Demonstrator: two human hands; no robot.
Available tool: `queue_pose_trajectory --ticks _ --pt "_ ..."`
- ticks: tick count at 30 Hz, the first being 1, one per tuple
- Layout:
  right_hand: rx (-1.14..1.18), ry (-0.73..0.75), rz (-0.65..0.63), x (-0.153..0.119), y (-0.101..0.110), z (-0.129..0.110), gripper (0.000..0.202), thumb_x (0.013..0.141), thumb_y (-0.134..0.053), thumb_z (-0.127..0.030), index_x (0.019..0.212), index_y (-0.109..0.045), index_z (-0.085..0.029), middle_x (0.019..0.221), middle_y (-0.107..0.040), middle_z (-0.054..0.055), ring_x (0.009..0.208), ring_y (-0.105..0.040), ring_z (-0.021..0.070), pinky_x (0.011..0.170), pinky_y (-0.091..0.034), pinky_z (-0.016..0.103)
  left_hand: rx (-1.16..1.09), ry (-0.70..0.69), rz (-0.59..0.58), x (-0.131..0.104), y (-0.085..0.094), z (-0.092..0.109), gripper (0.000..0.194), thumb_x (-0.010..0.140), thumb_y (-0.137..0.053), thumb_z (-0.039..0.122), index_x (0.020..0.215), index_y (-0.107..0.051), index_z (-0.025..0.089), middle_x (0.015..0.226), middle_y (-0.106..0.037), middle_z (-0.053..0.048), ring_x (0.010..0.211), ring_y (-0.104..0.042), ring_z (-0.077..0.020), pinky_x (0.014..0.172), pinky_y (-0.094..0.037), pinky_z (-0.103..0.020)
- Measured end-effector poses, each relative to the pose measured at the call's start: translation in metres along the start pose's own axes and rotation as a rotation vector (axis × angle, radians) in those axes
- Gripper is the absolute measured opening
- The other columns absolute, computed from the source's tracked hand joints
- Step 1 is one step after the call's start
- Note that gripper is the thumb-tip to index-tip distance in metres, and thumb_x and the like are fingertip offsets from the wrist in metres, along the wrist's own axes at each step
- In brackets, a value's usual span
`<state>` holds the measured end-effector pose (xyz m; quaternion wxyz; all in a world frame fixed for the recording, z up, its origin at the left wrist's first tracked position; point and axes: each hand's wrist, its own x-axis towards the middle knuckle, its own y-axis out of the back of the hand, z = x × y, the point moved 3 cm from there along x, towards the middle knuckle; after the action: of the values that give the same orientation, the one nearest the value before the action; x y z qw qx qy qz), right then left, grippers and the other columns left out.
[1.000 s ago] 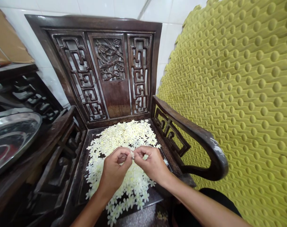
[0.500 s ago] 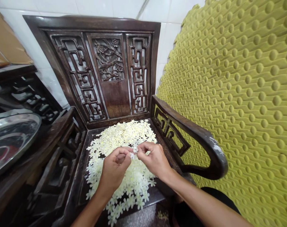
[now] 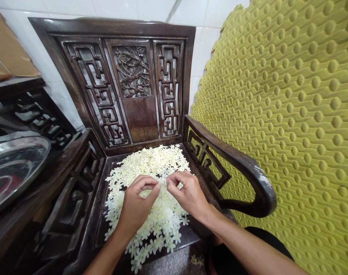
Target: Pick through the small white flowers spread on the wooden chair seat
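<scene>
Over a pile of small pale plastic-looking flowers (image 3: 151,164), my two hands meet at the fingertips. A small white flower (image 3: 163,181) lies between them, blurred and partly covered by the fingers. My left hand (image 3: 141,196) is closed in a pinch at its left side, thumb against the index finger, the other fingers curled above. My right hand (image 3: 188,193) pinches from the other side with thumb and forefinger. Whether one or two flowers are between the fingertips I cannot tell. The loose flowers cover the seat of a dark carved wooden chair (image 3: 142,118).
The chair's right armrest (image 3: 233,152) curves beside my right forearm, before a yellow-green dimpled foam mat (image 3: 291,103). On the left, a shiny metal tray (image 3: 21,168) rests on dark wooden furniture, with a brown cardboard piece (image 3: 10,49) behind. White tiles (image 3: 113,9) line the wall.
My left hand's fingers have straightened and lifted slightly, leaving a wider gap behind its pinch. The white flower bits at the fingertips have shifted a little. My right hand stays nearly still.
</scene>
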<state>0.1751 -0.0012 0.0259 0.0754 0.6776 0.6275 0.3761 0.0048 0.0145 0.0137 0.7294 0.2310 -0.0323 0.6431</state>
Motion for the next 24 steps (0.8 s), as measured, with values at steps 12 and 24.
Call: queue_pose_trajectory --ticks 12,24 --pt "-0.006 -0.002 -0.041 -0.0010 -0.0042 -0.0022 0.017 0.087 -0.059 -0.015 0.071 -0.063 -0.019 0.065 -0.062 -0.004 0.065 -0.056 0.0128 0.074 -0.037 0.028 0.023 -0.031 -0.026 -0.0013 -0.0023 0.0041 0.007 0.086 -0.067 0.023 0.083 -0.072 0.020 0.086 -0.069 -0.004 0.083 -0.066 -0.0172 0.076 -0.056 -0.028" --pt "-0.010 0.021 -0.047 -0.0021 -0.0071 -0.0008 0.017 0.088 -0.058 -0.015 0.072 -0.063 -0.020 0.065 -0.062 -0.004 0.066 -0.056 0.0138 0.074 -0.037 0.028 0.034 -0.004 -0.027 -0.0014 -0.0025 0.0004 0.009 0.085 -0.063 0.022 0.079 -0.070 0.019 0.083 -0.068 -0.003 0.080 -0.066 -0.0172 0.075 -0.056 -0.028"
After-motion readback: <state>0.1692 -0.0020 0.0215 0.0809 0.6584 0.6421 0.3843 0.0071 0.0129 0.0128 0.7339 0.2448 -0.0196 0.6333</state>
